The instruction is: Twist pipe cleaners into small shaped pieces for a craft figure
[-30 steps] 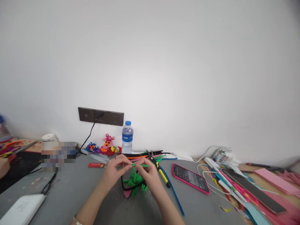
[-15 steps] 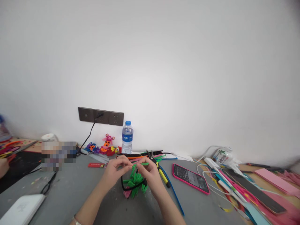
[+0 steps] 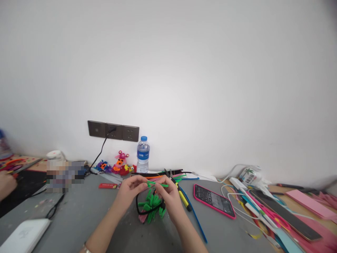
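Observation:
A green pipe cleaner (image 3: 151, 183) is stretched between my two hands, its free end poking out past my right fingers. My left hand (image 3: 133, 188) pinches one side of it, fingers closed. The other side is pinched by my right hand (image 3: 166, 191), thumb and fingertips together. Just below lies a bunch of looped green pipe cleaners (image 3: 151, 203) on the grey mat (image 3: 126, 232). A bent black pipe cleaner (image 3: 137, 207) curves around its front, and a bit of pink (image 3: 143, 218) shows underneath. My right hand partly covers the bunch.
Yellow-black pliers (image 3: 184, 199) and a blue pipe cleaner (image 3: 197, 221) lie right of my hands, beside a pink-cased phone (image 3: 214, 201). A water bottle (image 3: 143, 154) and small colourful figures (image 3: 119, 165) stand by the wall. Another person's hand (image 3: 7, 184) is at far left.
My fingertips have moved slightly apart along the green pipe cleaner, showing more of it between them. At far left, the other person's hand has come further into view.

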### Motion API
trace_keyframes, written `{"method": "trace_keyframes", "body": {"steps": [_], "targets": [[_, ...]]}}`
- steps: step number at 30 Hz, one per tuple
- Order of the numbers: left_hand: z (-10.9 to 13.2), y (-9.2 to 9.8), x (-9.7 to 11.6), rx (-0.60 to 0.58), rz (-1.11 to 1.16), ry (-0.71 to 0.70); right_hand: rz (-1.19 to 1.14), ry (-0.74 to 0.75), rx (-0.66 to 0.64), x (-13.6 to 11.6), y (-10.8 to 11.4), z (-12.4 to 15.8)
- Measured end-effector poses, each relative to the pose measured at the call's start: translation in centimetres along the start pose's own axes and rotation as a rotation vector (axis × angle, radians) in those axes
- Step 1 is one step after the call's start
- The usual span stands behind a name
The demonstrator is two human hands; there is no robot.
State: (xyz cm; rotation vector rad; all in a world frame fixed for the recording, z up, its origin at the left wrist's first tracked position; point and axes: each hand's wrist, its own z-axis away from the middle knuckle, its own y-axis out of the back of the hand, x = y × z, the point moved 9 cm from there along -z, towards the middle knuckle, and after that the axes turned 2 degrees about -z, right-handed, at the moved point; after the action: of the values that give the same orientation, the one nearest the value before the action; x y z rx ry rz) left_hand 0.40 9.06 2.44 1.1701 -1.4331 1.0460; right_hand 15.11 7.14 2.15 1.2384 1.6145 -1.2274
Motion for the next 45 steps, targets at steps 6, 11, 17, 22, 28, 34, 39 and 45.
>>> {"method": "trace_keyframes", "body": {"steps": [6, 11, 17, 22, 28, 34, 39, 45], "targets": [[0.1, 0.2, -0.7, 0.025, 0.052, 0.054, 0.046, 0.036, 0.038, -0.4, 0.1, -0.1], [-0.1, -0.2, -0.3, -0.012, 0.038, 0.013, 0.093, 0.060, 0.028, -0.8, -0.2, 0.0], [-0.2, -0.1, -0.2, -0.021, -0.018, -0.039, 0.123, 0.069, 0.008, -0.8, -0.3, 0.1], [-0.2, -0.2, -0.2, -0.036, -0.031, -0.050, 0.138, 0.094, -0.028, -0.8, -0.6, 0.1], [-0.1, -0.2, 0.4, -0.018, -0.011, -0.053, 0.206, 0.142, -0.057, -1.3, -0.9, 0.1], [0.1, -0.1, 0.6, -0.002, 0.022, -0.029, 0.248, 0.186, -0.085, -1.9, -1.3, 0.4], [0.0, 0.0, 0.6, 0.004, 0.019, -0.039, 0.297, 0.236, -0.065, -2.4, -1.2, 0.5], [0.0, 0.4, 0.2, 0.005, 0.019, -0.041, 0.407, 0.323, -0.092, -3.1, -1.8, 1.0]]}}
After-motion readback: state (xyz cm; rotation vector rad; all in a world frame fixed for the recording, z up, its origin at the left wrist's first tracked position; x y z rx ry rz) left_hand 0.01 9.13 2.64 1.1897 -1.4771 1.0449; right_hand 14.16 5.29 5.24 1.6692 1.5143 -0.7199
